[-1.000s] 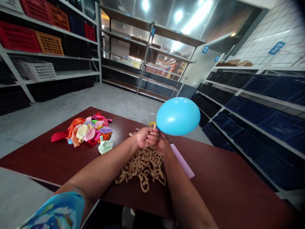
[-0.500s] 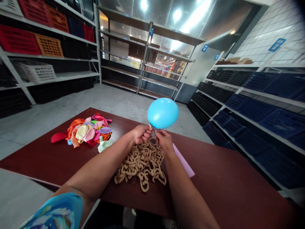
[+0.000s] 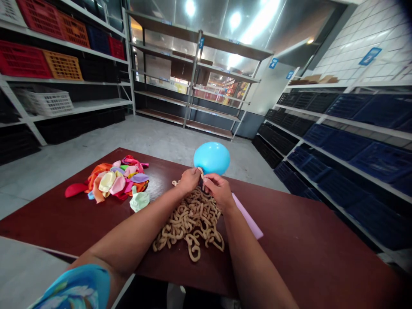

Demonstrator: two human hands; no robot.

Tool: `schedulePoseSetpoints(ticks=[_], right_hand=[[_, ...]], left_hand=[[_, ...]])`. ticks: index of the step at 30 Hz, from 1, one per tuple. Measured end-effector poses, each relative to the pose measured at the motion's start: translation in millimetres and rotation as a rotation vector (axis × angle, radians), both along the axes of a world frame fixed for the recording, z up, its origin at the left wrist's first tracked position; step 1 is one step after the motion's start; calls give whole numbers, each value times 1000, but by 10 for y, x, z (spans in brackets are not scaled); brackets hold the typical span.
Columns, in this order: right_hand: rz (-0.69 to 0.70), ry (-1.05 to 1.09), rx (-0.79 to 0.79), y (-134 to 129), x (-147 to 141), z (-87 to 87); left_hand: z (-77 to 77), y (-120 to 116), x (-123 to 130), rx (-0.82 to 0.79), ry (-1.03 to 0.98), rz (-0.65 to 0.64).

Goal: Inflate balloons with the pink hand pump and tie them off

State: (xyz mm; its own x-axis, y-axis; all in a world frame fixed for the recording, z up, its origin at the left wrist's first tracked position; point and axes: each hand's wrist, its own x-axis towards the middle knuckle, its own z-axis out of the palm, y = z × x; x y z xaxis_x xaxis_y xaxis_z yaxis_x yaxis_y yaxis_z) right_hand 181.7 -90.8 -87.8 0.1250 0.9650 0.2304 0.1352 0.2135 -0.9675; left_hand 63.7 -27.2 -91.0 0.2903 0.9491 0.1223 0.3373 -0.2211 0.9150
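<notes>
An inflated blue balloon (image 3: 211, 158) is just beyond my hands, over the far edge of the table. My left hand (image 3: 189, 180) is closed at the balloon's neck, which the fingers mostly hide. Between the hands shows a short tan rope-like piece (image 3: 201, 172). My right hand (image 3: 219, 189) pinches at its lower end, close beside the left fingers. Below both hands lies a heap of tan, curled rope-like pieces (image 3: 196, 216), partly hidden by the forearms.
On the dark red table (image 3: 305, 257), a pile of uninflated balloons (image 3: 116, 180) lies at left, with a pale green balloon (image 3: 140, 201) nearer. A pink flat strip (image 3: 247, 216) is beside my right forearm. Shelves with crates (image 3: 27, 60) stand around.
The balloon has come lower and slightly left, and shows less tall. My left hand has shifted left. More of the tan piece shows between my fingers.
</notes>
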Motion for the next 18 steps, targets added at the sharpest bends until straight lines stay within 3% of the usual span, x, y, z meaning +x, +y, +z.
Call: schedulePoseSetpoints(ticks=[3,7,10,18], right_hand=[[-28,-171,144,13,47,-20],[-162,-366,311,31,82,-46],[-205,-366,287,36,90,-53],[-108,-286,274,37,112,-42]], left_hand=[[-26,-25,43,82,39,2],[-19,-81,85,183,123,23],[3,-112,88,201,149,21],[-11,-97,89,130,35,0]])
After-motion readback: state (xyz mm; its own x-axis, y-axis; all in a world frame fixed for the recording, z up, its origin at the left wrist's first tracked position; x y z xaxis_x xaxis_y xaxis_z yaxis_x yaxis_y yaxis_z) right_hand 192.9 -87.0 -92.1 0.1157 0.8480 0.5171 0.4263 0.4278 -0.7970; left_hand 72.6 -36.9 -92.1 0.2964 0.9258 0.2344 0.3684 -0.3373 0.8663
